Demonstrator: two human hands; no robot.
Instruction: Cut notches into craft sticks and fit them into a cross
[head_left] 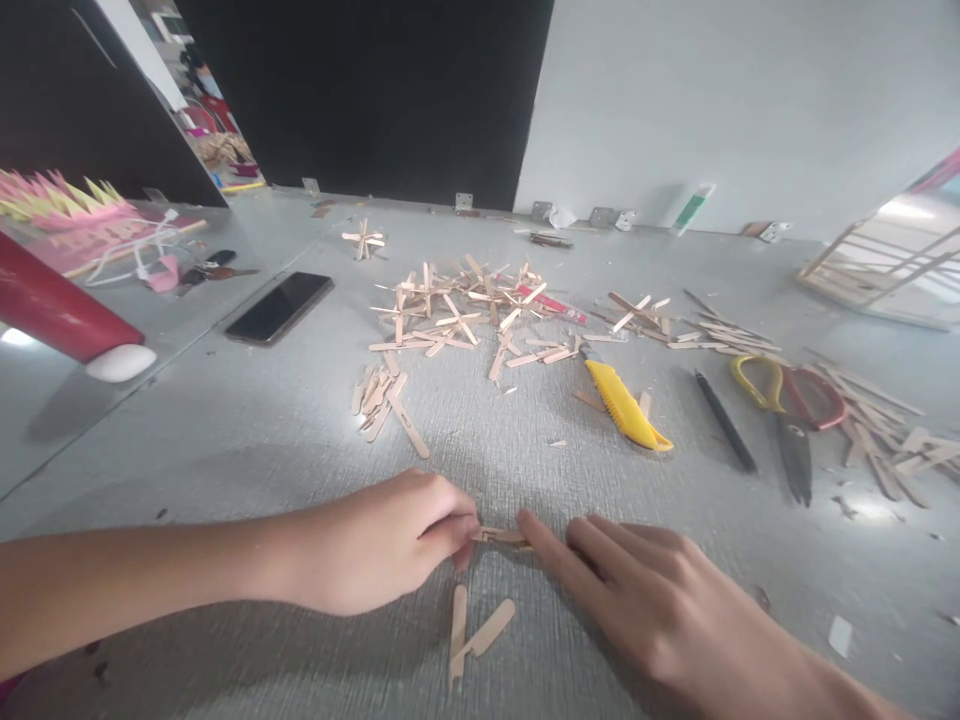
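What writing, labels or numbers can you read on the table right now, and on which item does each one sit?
No text here can be read.
The red strip in the stick pile: pale marks, too blurred.
The white and green tube by the wall: print too small.
The phone: dark screen, nothing shown.
The yellow cutter: no lettering visible.
The stick piece pinched by the left hand: no lettering I can make out.

Left hand [382,545] pinches stick piece [499,537] (right hand [675,600] touching).
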